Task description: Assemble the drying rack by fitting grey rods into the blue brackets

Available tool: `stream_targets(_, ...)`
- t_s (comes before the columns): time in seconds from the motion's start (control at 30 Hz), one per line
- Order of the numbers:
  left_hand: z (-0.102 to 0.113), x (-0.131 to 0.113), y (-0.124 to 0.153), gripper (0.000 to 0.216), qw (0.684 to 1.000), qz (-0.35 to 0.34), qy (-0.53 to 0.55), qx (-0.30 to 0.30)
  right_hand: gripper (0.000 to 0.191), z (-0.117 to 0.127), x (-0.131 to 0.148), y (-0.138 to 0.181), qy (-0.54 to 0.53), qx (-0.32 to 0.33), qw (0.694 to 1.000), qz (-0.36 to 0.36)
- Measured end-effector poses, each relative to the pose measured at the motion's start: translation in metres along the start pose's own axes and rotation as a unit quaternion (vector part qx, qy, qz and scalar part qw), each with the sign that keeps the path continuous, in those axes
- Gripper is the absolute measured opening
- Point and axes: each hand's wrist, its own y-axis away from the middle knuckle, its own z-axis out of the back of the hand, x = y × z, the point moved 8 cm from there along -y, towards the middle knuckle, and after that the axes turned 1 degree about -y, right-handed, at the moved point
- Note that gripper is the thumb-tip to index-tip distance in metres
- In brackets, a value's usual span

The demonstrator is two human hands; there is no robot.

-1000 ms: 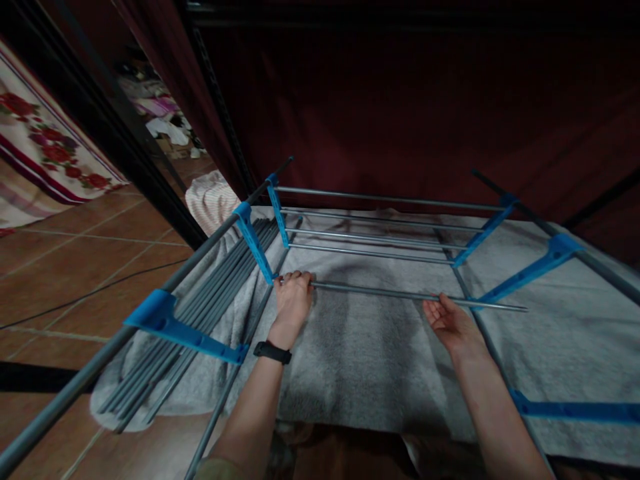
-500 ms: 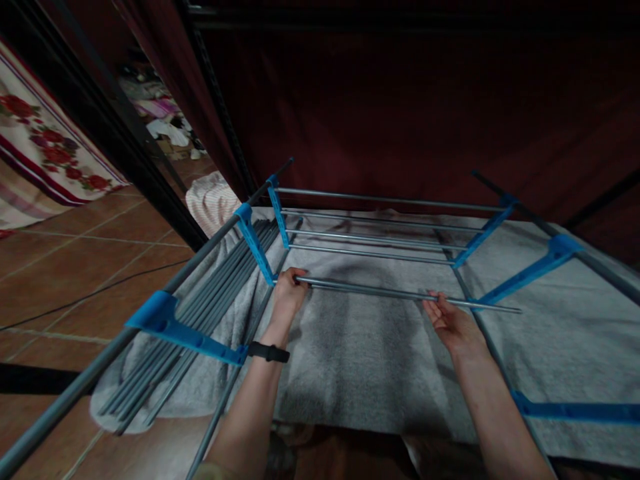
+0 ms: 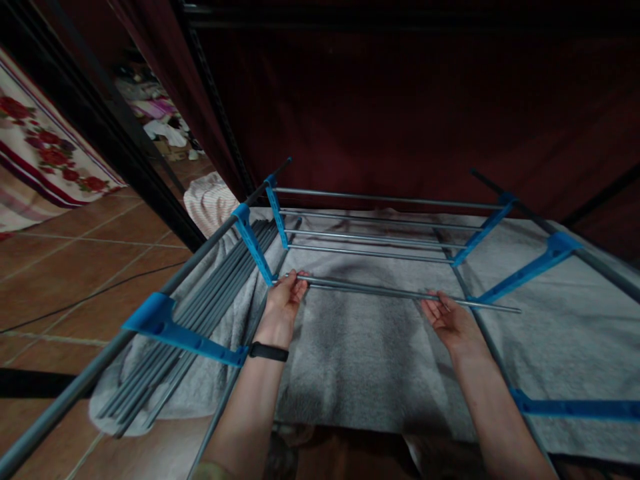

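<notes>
A thin grey metal rod (image 3: 380, 291) lies across a rack frame with blue plastic brackets (image 3: 253, 245). My left hand (image 3: 283, 303) grips the rod's left end right at the bracket, fingers curled over it. Palm up, my right hand (image 3: 450, 321) supports the rod further right with its fingertips around it. The rod's right end sticks out past the blue bracket (image 3: 530, 272) on the right side. Three more rods (image 3: 370, 235) sit fitted between the brackets behind it.
A grey towel (image 3: 370, 360) is spread on the tiled floor under the frame. A bundle of loose grey rods (image 3: 200, 313) lies on its left edge. Dark red cloth hangs behind. A long grey side tube (image 3: 100, 363) runs along the left.
My left hand has shifted its grip at the rod's left end, with the fingers now over the rod. The rod has slid slightly left. My right hand stays under it.
</notes>
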Motion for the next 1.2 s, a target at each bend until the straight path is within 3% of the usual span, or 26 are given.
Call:
stream_targets(0.33,0.009,0.003,-0.006,0.020,0.997,0.019,0.062,-0.034,0.017,0.009,-0.005,-0.006,-0.012,-0.036,0.999,0.001)
stream_targets(0.97,0.001,0.010,0.000,0.019,0.997,0.023,0.076,-0.009,0.023,-0.003,-0.008,0.000,-0.005,0.011,1.000,-0.006)
stream_targets(1.2,-0.002,0.007,0.000,0.020,0.997,0.003,0.068,0.018,0.016,0.006,-0.006,-0.005,0.001,-0.012,1.000,-0.009)
